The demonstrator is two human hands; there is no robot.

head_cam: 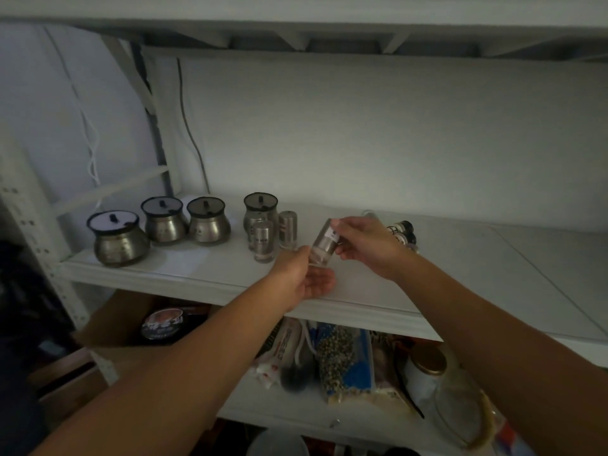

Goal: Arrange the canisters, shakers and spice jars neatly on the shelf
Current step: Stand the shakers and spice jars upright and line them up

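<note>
We count four round-bellied metal canisters on the white shelf [184, 274], each with a dark-rimmed lid and a black knob: one at the front left [117, 240], two side by side behind it [163, 220] [208, 221], and a fourth [260, 210] set apart to their right. Directly in front of that fourth canister stand two upright steel shakers [263, 240] [289, 230], just beside each other.

A third shaker [324, 245] is off the shelf, tilted, held between both hands above the front part of the shelf. Our left hand [304, 274] is open palm-up beneath its glass base, fingers only loosely curled against it. Our right hand [365, 245] pinches the upper end of the shaker between thumb and fingers, closed firmly on it.

Behind the right hand lies a small cluster of dark-capped spice jars [403, 233]; the hand hides part of it, so we cannot give a count.

The canisters occupy the left third of the shelf, the front one close to the front edge. The shelf to the right of the spice jars is bare as far as the frame edge, and a bare strip runs along the front edge below the hands. A lower shelf [296, 413] holds packets and bags.
</note>
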